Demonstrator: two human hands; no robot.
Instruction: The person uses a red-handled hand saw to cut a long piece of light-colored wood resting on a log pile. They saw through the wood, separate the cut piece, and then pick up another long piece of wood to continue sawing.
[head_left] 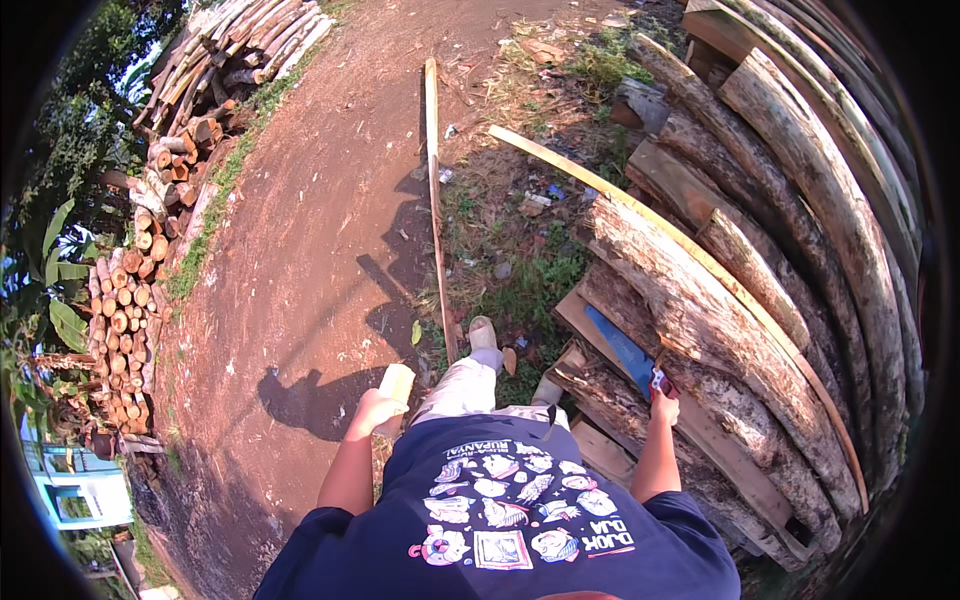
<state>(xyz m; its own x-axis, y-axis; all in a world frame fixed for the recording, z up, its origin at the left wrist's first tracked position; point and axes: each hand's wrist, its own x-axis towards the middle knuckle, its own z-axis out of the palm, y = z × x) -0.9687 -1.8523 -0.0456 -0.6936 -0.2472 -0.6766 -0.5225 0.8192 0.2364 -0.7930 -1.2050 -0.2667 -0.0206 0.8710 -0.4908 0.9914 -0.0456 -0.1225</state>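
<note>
My left hand (375, 412) is closed around a short pale wooden block (397, 381), held out over the dirt beside my leg. In my right hand (664, 405) is the handle of a handsaw (619, 348) with a blue blade. The blade points away from me, over the stacked rough timber (690, 290) on the right. Whether it touches the wood I cannot tell. A long thin wooden strip (640, 207) lies across the top of that timber, its far end jutting out over the ground.
Another long strip of wood (433, 170) stretches ahead along the dirt path (290, 230), near my foot (483, 333). Cut logs (125, 320) are piled at the left edge, with more poles (235, 45) stacked farther off. Weeds (545, 275) and litter border the timber stack.
</note>
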